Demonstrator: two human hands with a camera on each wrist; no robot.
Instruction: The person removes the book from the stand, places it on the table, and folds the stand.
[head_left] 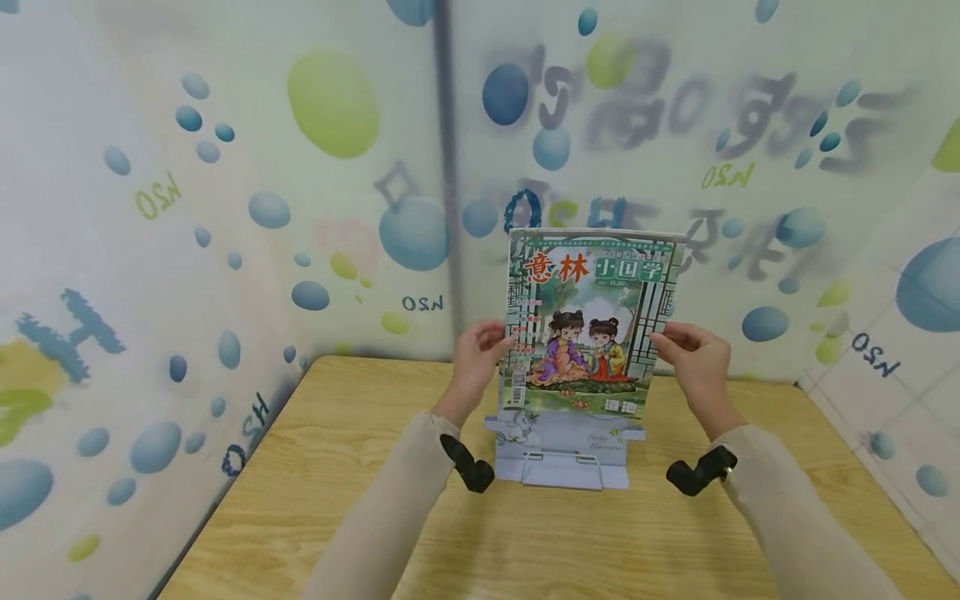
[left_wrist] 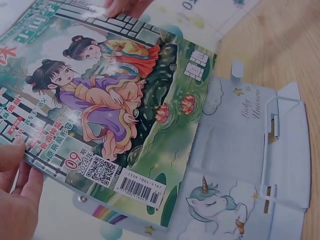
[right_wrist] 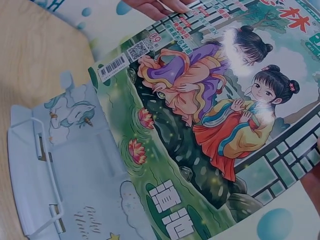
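Closest to me, my beige sleeves (head_left: 386,517) reach forward, one passing on each side of the book stand (head_left: 570,437), and a small black wrist camera (head_left: 471,467) sits at each cuff. The wood-grain table (head_left: 360,433) spreads out under the stand and to both sides of it. At the stand's front edge, a bent wire holder (right_wrist: 51,171) rises from the base. Behind that wire, the stand's pale back plate shows a sleeping unicorn (left_wrist: 215,205) on its left part and some lettering and a yellow star on its right.

Above the stand's lower part, and covering the top of its back plate, is the magazine (head_left: 588,333). I hold it nearly upright, its cover facing me: two girls in robes by a lily pond, with a red and green title over them. Its bottom edge is higher than the wire; whether its back touches the plate, I can't tell. My left hand (head_left: 477,360), up and left of the stand, pinches the left edge with the thumb in front. My right hand (head_left: 697,362), up and right of the stand, pinches the right edge likewise.

Farthest off, beyond the stand, stands a pale wall (head_left: 337,275) with blue and green spots and mirrored writing.
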